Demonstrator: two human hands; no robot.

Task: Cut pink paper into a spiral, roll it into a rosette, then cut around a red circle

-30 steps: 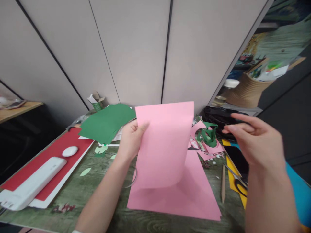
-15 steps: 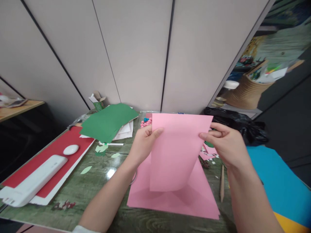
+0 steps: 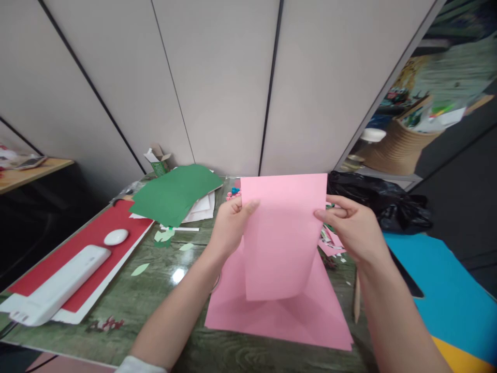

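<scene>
A rectangular sheet of pink paper (image 3: 285,233) is held upright between my two hands, its lower part bending toward me. My left hand (image 3: 232,223) pinches its left edge, thumb on the near face. On the opposite edge my right hand (image 3: 347,223) grips it between thumb and fingers. Beneath it, larger pink sheets (image 3: 240,318) lie stacked on the dark wood-patterned table. A ring-shaped handle (image 3: 216,282), mostly hidden, shows beside my left forearm. Close to my right forearm lies a brown pencil (image 3: 356,298).
Left are a white power strip (image 3: 62,285) and a white mouse (image 3: 116,237) on red paper (image 3: 37,269). Green sheets (image 3: 176,194) lie at the back left. Blue paper (image 3: 446,280), a black plastic bag (image 3: 380,202) and pink scraps (image 3: 332,243) are at right.
The upright pink sheet has turned slightly and its top right corner has shifted left, with my right hand moving left alongside. Both hands keep their hold. The camera view has shifted slightly.
</scene>
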